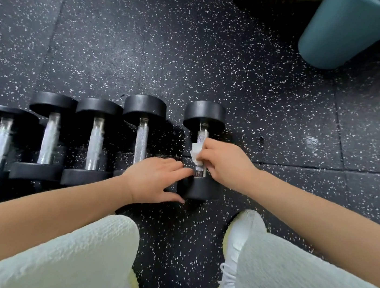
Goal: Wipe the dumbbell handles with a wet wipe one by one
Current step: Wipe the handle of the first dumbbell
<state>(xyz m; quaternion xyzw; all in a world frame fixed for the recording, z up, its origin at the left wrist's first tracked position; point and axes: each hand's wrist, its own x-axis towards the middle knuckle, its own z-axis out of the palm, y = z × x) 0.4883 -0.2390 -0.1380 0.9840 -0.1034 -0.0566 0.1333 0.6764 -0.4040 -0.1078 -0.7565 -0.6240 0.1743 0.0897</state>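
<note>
Several black dumbbells with chrome handles lie in a row on the speckled floor. The rightmost dumbbell [204, 116] sits a little apart from the others. My right hand [224, 164] grips a white wet wipe [194, 153] wrapped round that dumbbell's handle, near its middle. My left hand [155, 180] lies with straight fingers against the near black head of the same dumbbell, fingertips by the handle's lower end. The neighbouring dumbbell [141, 137] lies just left, its near head hidden under my left hand.
A blue-grey bin [345, 36] stands at the back right. Three more dumbbells [49, 136] lie side by side to the left. My knees in pale trousers and a white shoe [242, 236] fill the foreground. Dark speckled rubber floor [148, 52] extends beyond the row.
</note>
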